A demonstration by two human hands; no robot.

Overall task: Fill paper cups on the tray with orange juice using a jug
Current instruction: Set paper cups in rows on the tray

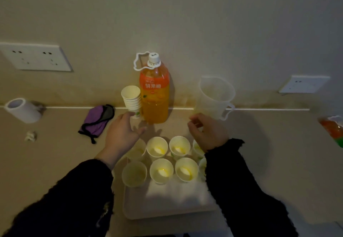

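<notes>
Head view: we grip nothing. Left hand [123, 132] and right hand [206, 132] hang loose-fingered just beyond the beige plastic tray [172, 198].

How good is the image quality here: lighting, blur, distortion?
Head view: dim overall, brightest on the tray and the paper cups. Head view: the jug and right hand look soft, while the bottle is sharper. Head view: the wide-angle lens skews the wall socket at the left edge.

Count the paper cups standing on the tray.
8. Four cups in the back row, four in front; each row's right end is partly behind the right sleeve, which may hide more.
</notes>
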